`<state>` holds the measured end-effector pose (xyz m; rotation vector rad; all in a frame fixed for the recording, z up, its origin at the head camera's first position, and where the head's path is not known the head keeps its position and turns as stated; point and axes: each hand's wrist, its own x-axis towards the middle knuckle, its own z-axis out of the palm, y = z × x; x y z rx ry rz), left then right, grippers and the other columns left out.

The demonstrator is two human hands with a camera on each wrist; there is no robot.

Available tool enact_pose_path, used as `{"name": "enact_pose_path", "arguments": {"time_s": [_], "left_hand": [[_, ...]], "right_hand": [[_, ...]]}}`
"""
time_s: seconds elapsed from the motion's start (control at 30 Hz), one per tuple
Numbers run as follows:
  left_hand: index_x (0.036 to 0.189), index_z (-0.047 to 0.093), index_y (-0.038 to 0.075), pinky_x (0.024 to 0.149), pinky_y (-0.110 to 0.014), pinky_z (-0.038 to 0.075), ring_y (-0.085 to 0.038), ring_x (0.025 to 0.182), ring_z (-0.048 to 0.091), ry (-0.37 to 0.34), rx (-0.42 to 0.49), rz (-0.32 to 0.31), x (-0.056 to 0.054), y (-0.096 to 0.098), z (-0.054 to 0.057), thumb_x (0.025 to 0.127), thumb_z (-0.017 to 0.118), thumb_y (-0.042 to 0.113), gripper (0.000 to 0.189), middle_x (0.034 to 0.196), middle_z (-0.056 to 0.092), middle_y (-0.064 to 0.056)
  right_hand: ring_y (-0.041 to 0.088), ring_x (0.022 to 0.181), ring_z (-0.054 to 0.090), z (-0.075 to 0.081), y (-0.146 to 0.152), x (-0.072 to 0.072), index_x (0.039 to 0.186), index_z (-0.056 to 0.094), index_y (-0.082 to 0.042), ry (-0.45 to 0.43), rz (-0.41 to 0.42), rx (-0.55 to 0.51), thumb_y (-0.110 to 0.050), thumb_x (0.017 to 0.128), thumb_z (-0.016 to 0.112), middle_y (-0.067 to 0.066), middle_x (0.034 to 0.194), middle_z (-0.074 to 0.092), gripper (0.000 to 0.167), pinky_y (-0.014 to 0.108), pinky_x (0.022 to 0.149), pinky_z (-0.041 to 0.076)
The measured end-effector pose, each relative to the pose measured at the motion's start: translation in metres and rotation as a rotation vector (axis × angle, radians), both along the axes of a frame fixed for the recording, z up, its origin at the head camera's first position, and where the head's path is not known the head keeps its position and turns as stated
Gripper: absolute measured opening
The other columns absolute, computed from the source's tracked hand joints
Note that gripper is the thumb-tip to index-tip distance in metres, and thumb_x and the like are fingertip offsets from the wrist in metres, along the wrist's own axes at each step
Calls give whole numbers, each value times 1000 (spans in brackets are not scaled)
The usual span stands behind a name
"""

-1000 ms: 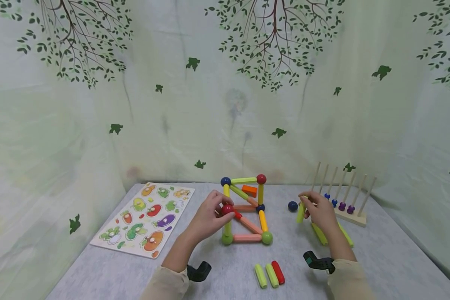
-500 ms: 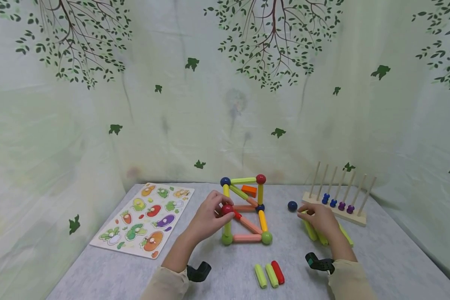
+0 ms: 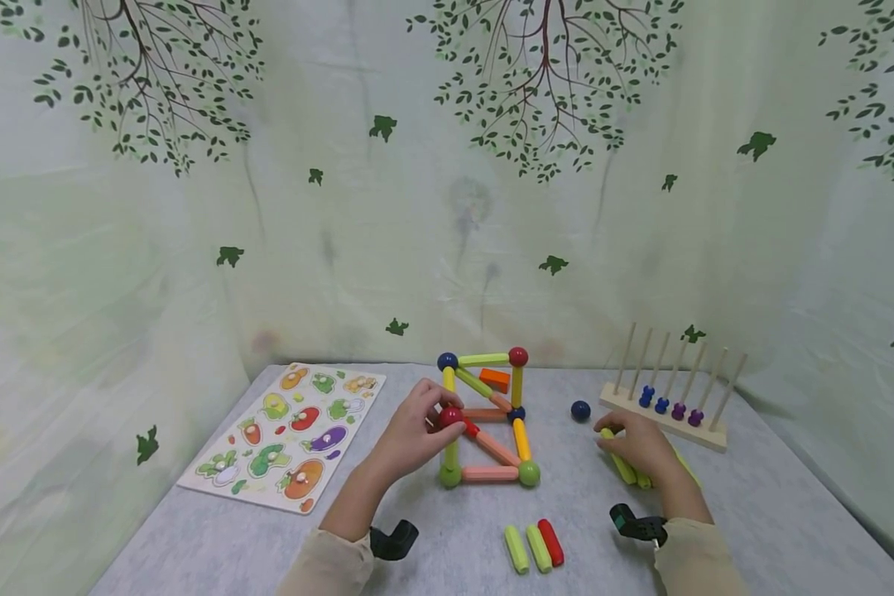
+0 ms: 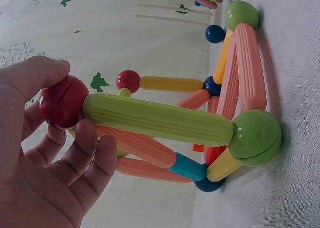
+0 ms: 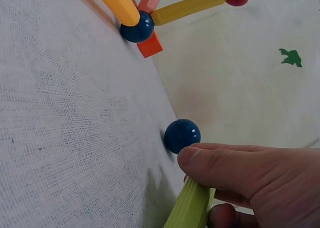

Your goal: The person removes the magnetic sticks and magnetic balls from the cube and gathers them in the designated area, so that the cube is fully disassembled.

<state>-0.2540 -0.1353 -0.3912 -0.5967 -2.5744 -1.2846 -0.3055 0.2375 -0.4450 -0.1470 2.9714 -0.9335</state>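
Observation:
My left hand pinches a red ball between thumb and fingers. That ball tops an upright green stick at the near left of a frame of coloured sticks and balls; a green ball sits at the stick's foot. On the right, my right hand pinches the end of a yellow-green stick between thumb and fingers, low over the table among other green sticks, which the hand partly hides. A loose dark blue ball lies just beyond its fingertips.
A vegetable puzzle board lies at the left. Behind the right hand stands a wooden peg rack with blue and purple beads. Two green sticks and a red stick lie in front. An orange block sits behind the frame.
My right hand has lowered the green stick from a raised, upright pose near the blue ball to beside the other green sticks, nearer me. The left hand stays on the red ball.

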Motion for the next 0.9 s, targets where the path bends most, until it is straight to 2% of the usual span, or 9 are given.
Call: {"name": "enact_pose_path", "arguments": {"time_s": [0.2, 0.43, 0.67, 0.8, 0.9], "left_hand": [[112, 64, 17, 74, -19, 54, -16, 85, 56, 5, 2, -4, 0, 0, 0, 90, 74, 19, 25, 104, 50, 2], [109, 64, 23, 73, -20, 54, -16, 85, 57, 1, 7, -5, 1, 0, 1, 89, 75, 19, 23, 104, 50, 2], [109, 64, 23, 73, -20, 54, -16, 85, 56, -2, 6, -2, 1, 0, 1, 90, 75, 20, 22, 104, 50, 2], [109, 64, 23, 73, -20, 54, -16, 85, 56, -2, 2, 0, 1, 0, 1, 90, 75, 20, 22, 104, 50, 1], [109, 64, 23, 74, -20, 54, -15, 85, 56, 1, -1, 2, 1, 0, 2, 89, 75, 19, 22, 104, 51, 2]], "right_hand": [[24, 97, 61, 1, 3, 0, 104, 73, -10, -12, 4, 32, -15, 90, 72, 12, 111, 69, 15, 50, 86, 51], [25, 96, 61, 3, 5, 4, 108, 72, -11, -17, -9, 45, -13, 91, 70, 13, 113, 68, 18, 49, 85, 51], [28, 102, 61, 3, 3, 4, 112, 71, -13, 14, -2, 48, -16, 92, 69, 13, 117, 67, 21, 53, 86, 50], [29, 106, 61, 0, -3, 0, 113, 71, -14, 65, 43, 16, -18, 92, 69, 12, 117, 68, 21, 53, 90, 51], [24, 92, 63, 0, -13, -2, 111, 71, -12, 77, 108, -30, -16, 92, 69, 11, 111, 68, 20, 44, 80, 55]]}}
